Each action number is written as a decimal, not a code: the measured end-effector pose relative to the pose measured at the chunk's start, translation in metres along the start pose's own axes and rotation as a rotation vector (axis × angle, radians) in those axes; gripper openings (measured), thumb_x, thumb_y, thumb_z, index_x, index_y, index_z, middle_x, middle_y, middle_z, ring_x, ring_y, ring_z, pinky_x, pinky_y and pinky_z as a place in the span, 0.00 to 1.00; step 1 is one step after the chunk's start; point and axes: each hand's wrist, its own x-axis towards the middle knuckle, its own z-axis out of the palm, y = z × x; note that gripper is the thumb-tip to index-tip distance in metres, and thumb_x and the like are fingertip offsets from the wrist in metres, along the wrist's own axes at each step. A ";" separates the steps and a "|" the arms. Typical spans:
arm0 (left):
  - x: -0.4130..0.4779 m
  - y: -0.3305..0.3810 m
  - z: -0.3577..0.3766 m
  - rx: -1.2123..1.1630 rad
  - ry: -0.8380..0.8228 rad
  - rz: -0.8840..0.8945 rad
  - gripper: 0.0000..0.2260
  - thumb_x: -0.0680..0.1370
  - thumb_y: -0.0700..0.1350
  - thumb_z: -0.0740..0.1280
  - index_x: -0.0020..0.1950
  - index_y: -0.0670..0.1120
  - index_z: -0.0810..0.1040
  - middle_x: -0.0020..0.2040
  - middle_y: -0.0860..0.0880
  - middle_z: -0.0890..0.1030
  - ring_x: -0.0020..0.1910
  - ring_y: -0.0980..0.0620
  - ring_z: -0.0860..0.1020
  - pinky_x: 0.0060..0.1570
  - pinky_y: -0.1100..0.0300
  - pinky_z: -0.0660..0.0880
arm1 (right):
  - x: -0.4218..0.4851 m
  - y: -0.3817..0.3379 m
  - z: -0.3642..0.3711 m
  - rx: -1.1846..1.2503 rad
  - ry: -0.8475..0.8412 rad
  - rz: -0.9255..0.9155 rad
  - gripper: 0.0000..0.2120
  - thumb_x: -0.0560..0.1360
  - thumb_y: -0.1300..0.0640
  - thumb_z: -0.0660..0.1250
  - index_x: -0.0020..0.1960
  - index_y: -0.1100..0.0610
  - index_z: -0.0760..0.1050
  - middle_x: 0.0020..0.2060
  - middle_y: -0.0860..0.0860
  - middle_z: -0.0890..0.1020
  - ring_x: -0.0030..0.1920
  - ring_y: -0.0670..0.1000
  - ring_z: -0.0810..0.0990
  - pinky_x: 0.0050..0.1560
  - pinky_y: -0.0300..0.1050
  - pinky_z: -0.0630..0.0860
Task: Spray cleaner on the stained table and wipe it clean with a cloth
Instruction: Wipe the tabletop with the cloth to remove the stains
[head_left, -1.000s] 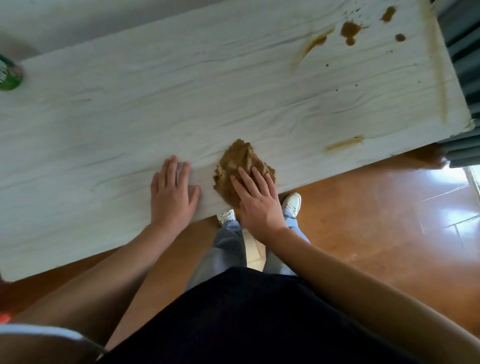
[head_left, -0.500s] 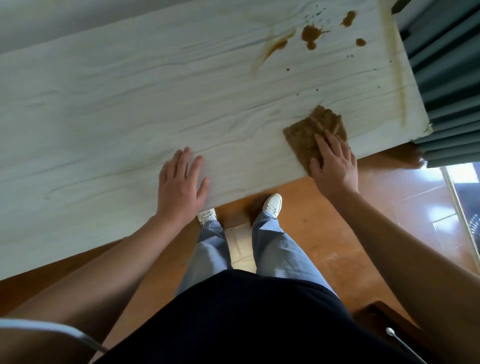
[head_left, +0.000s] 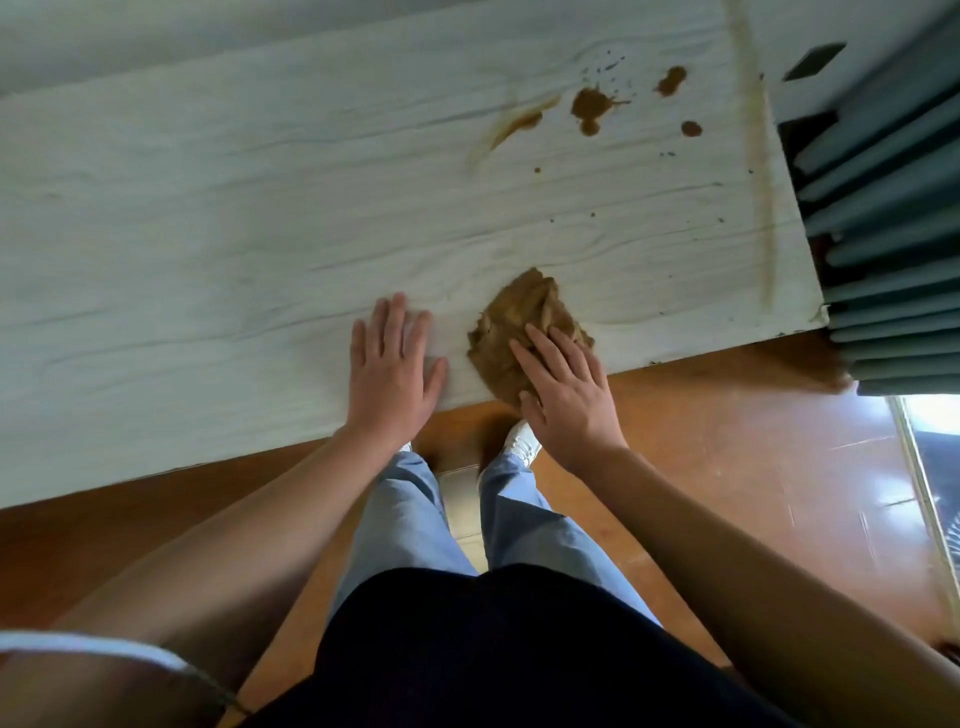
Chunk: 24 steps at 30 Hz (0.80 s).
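Note:
A white wood-grain table (head_left: 208, 234) fills the upper half of the head view. Brown stains (head_left: 589, 106) and a smear (head_left: 511, 127) lie at its far right, and a long streak (head_left: 761, 171) runs along the right edge. A crumpled brown cloth (head_left: 519, 322) lies at the near edge. My right hand (head_left: 569, 395) presses flat on the cloth's near part, fingers spread. My left hand (head_left: 389, 374) rests flat on the bare table just left of the cloth, holding nothing. No spray bottle is in view.
Grey-green pleated curtains (head_left: 883, 208) hang right of the table. An orange-brown tiled floor (head_left: 753, 467) lies below, with my legs and white shoes (head_left: 522, 439) at the table's near edge. A bright window strip (head_left: 935, 467) is at the far right.
My right hand has slid the cloth back left along the near edge, from near the right corner to beside my left hand. The cloth is more bunched. The view has shifted right.

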 end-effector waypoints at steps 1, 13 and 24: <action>-0.001 0.001 0.001 -0.001 0.001 -0.007 0.28 0.82 0.57 0.56 0.77 0.42 0.68 0.81 0.37 0.62 0.80 0.34 0.60 0.76 0.34 0.58 | 0.002 0.012 -0.003 -0.016 0.000 -0.026 0.28 0.77 0.52 0.64 0.77 0.50 0.66 0.77 0.50 0.67 0.76 0.54 0.63 0.76 0.54 0.59; -0.001 0.003 0.003 0.005 0.004 -0.027 0.28 0.82 0.56 0.56 0.78 0.42 0.66 0.82 0.38 0.59 0.81 0.35 0.57 0.77 0.35 0.56 | 0.033 0.052 -0.021 0.107 0.114 0.543 0.27 0.79 0.54 0.59 0.78 0.52 0.63 0.79 0.53 0.62 0.78 0.58 0.57 0.78 0.61 0.52; 0.001 0.005 -0.003 -0.038 0.000 -0.054 0.29 0.81 0.57 0.55 0.77 0.43 0.67 0.82 0.39 0.60 0.81 0.36 0.57 0.77 0.35 0.58 | 0.016 0.018 -0.007 0.018 -0.006 -0.121 0.27 0.76 0.56 0.64 0.75 0.52 0.69 0.75 0.51 0.69 0.75 0.55 0.66 0.75 0.56 0.61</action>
